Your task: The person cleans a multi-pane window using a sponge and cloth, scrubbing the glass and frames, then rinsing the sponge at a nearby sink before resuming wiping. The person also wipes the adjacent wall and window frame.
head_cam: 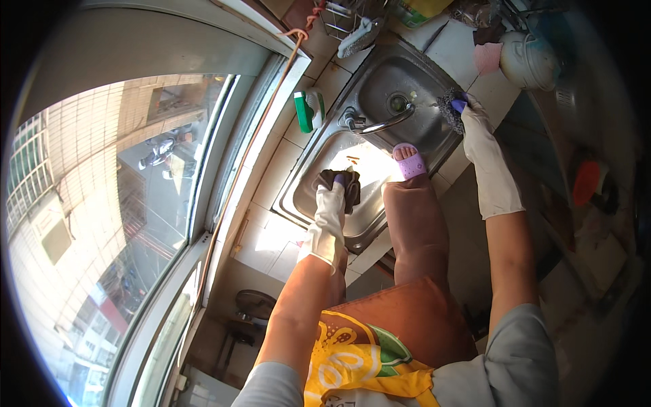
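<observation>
My left hand (330, 196), in a white rubber glove with purplish fingertips, grips a dark cloth (352, 189) over the near basin of a steel double sink (311, 201). My right hand (470, 108), gloved alike, holds a grey mesh scourer (450, 110) at the right rim of the far basin. A chrome faucet (381, 126) reaches over the far basin, whose drain (398, 103) has small scraps beside it. Orange scraps (352, 160) lie in the sunlit near basin. A foot in a pink slipper (411, 165) rests at the sink, between my hands.
A green and white bottle (309, 111) lies on the tiled ledge left of the sink. A white-handled brush (356, 38) and a wire rack stand beyond. A white container (526, 61) with a pink cloth (488, 58) is at the upper right. An orange cord (269, 109) runs along the window.
</observation>
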A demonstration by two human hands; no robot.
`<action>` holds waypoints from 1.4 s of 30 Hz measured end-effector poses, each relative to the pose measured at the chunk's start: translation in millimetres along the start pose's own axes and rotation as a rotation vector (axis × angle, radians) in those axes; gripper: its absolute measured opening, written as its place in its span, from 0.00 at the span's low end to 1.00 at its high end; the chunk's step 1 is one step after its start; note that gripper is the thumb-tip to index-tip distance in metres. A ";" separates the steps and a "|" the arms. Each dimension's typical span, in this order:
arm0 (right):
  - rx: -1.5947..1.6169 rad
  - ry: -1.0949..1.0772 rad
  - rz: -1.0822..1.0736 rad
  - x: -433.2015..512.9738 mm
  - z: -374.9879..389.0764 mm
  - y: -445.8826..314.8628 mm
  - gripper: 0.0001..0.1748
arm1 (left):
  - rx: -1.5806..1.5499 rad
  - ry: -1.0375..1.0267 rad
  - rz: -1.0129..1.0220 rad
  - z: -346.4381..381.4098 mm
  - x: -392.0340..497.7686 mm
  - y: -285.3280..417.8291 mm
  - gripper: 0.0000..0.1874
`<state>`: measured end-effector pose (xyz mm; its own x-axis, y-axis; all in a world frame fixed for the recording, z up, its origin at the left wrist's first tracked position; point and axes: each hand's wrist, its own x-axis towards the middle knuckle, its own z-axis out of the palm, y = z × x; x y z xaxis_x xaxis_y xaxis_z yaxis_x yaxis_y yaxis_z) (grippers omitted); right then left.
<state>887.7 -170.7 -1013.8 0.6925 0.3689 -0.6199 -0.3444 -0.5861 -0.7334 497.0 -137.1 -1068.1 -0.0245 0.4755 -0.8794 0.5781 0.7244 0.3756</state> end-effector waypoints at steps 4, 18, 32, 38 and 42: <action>-0.456 -0.029 -0.322 -63.7 -11.3 -100.4 0.20 | 0.054 -0.014 -0.079 -95.4 -93.3 33.4 0.25; -0.748 0.023 -0.628 -119.1 -40.4 -214.9 0.31 | -0.861 0.072 0.438 -237.0 -366.0 108.9 0.14; -0.068 -0.254 -0.793 -405.6 -110.5 -471.5 0.24 | -1.179 -0.018 0.776 -323.8 -514.1 162.3 0.14; 0.156 -0.455 -1.472 -560.3 -86.9 -639.4 0.22 | -1.133 0.716 1.282 -386.8 -536.7 181.1 0.18; 0.200 -0.637 -1.858 -700.5 -29.7 -738.6 0.20 | -0.773 1.534 1.276 -458.7 -551.5 182.4 0.24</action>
<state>675.8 -17.6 -29.5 -0.0528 0.5124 0.8571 0.3258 0.8202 -0.4702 241.8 -38.3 -380.4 -0.6945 0.3815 0.6100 0.4561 -0.4222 0.7834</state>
